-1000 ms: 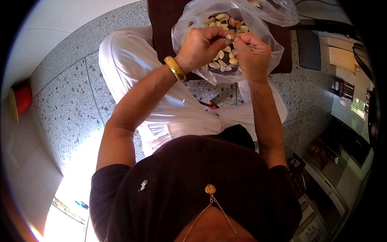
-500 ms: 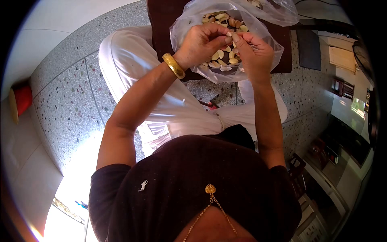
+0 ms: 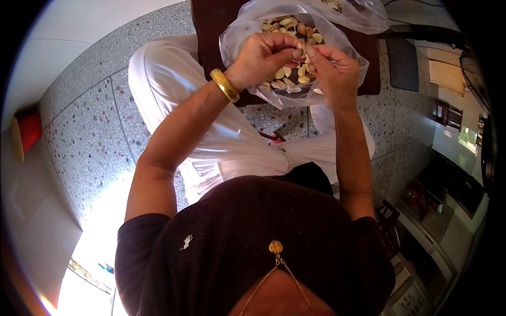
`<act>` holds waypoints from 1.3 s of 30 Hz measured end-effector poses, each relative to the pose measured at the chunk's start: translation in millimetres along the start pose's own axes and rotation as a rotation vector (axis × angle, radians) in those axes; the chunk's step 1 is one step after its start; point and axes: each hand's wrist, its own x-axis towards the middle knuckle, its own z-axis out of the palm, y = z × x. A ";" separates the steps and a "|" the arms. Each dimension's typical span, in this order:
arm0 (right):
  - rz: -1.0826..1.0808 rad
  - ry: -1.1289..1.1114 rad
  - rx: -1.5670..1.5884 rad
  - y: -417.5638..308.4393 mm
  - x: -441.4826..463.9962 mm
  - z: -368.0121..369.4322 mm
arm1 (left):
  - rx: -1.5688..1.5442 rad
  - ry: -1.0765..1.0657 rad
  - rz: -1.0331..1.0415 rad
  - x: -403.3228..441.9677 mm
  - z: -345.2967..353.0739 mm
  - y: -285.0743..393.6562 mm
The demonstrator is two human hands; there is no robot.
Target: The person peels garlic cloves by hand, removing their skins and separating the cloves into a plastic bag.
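Garlic clove (image 3: 303,48) sits pinched between both hands (image 3: 263,57) (image 3: 339,76), dark shirt (image 3: 232,216) bearing white emblem (image 3: 186,242).

Pale cloves (image 3: 302,71), probably garlic, lie loose in clear plastic (image 3: 342,42).

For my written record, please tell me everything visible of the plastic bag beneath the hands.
The plastic bag looks thin, clear and crinkled. It sits mouth up, wide open with flared rim, on a dark brown surface. Pale clove-like pieces, some brownish, lie inside. The left hand and right hand are above it; whether they touch it is unclear.
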 end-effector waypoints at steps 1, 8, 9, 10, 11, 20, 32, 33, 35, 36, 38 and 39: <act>-0.025 0.002 -0.032 1.4 0.2 -0.4 | 0.013 0.002 0.002 0.0 0.2 0.1; -0.212 -0.003 -0.200 8.5 3.0 -0.6 | 0.085 0.014 0.027 -1.1 -2.0 -9.2; -0.253 -0.008 -0.244 12.5 3.2 -2.1 | 0.060 0.014 0.027 -1.3 -1.8 -9.5; -0.205 -0.016 -0.241 16.4 1.3 -2.5 | 0.035 0.013 0.027 -1.4 -1.4 -9.1; -0.157 -0.024 -0.238 20.7 -1.3 -2.2 | 0.010 0.006 0.027 -1.4 -1.2 -7.9; 0.025 -0.019 0.024 0.7 -13.2 4.9 | -0.447 -0.078 -0.169 2.4 -6.3 0.5; -0.009 0.101 0.032 -12.4 -11.0 4.9 | -0.604 -0.163 -0.257 1.9 -5.2 7.8; -0.056 0.109 -0.017 -8.4 -9.0 3.3 | -0.563 -0.153 -0.258 1.9 -3.5 7.5; -0.208 0.121 -0.218 1.7 -5.2 2.0 | -0.508 -0.152 -0.242 1.7 -2.5 7.0; -0.284 0.126 -0.318 4.2 -4.4 1.6 | -0.493 -0.159 -0.227 1.3 -2.9 6.7; -0.307 0.107 -0.323 3.4 -3.6 2.9 | -0.432 -0.145 -0.217 0.2 -3.5 8.6; -0.319 0.098 -0.324 3.3 -3.3 3.7 | -0.387 -0.127 -0.222 -0.2 -2.0 11.9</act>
